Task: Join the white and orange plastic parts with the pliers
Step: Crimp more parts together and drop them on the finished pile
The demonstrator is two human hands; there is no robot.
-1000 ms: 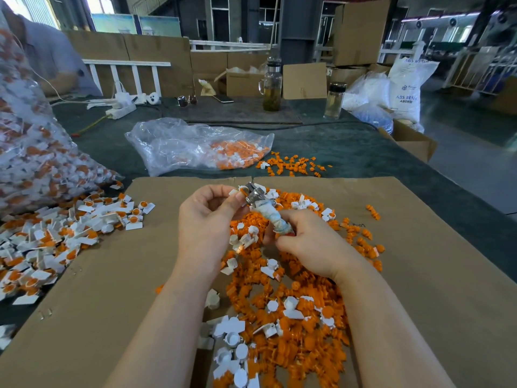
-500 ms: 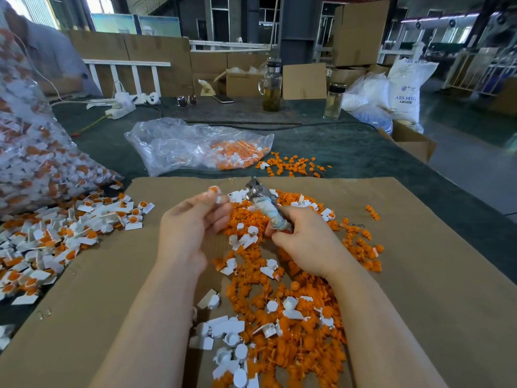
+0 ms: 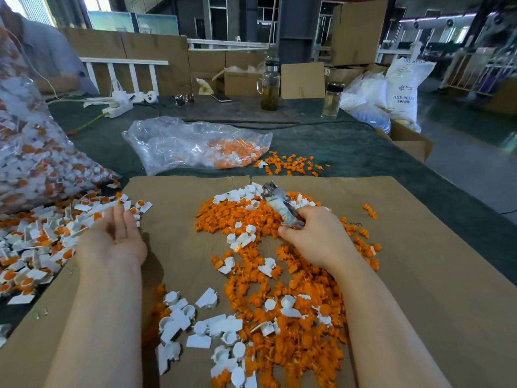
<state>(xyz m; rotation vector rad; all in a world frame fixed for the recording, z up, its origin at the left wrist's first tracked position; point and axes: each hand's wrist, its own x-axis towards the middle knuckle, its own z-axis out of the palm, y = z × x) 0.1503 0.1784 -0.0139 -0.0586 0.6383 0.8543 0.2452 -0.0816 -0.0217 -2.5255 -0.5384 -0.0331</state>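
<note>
Pliers [image 3: 280, 206] in right hand [image 3: 316, 236], left hand [image 3: 117, 236] palm-up.

Both forearms bare, no sleeves; left hand [image 3: 116, 242], right hand [image 3: 316, 236] ungloved.

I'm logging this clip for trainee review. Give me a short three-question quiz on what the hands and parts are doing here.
1. True or false: the left hand holds a white part.
2. Which hand grips the pliers? A) left B) right C) both
3. Fill in: the joined pieces lie to the person's ____ of the loose parts pile.

Key: 1. False, its palm is open and empty. 2. B, the right hand. 3. Left.
</note>
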